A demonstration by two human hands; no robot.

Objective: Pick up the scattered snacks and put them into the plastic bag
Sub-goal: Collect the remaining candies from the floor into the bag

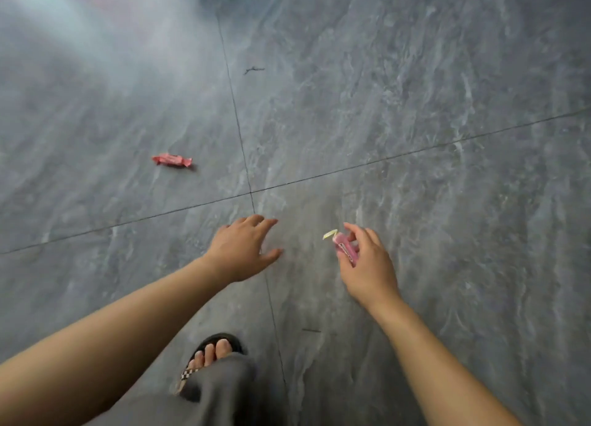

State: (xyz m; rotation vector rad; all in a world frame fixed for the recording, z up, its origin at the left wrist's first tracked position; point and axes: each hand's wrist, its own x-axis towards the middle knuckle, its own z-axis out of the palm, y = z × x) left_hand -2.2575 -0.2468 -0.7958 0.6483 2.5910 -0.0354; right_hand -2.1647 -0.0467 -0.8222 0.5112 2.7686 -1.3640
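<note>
The red candy (172, 160) lies at ten o'clock from the empty, spread left hand (243, 249) — the nearer one. Its long axis runs roughly nine-to-three. The right hand (367, 265) pinches a pink snack (344, 248).

You're indoors, likely a home: large grey marble-look floor tiles (383, 105), your bare toes in a black sandal (217, 349), loose grey trousers (220, 390).

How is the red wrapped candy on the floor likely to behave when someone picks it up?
The red candy looks small, so probably light. Its twisted wrapper ends would likely crumple under fingers. It lies flat on the smooth tiled floor, so it may slide if nudged rather than roll.
</note>
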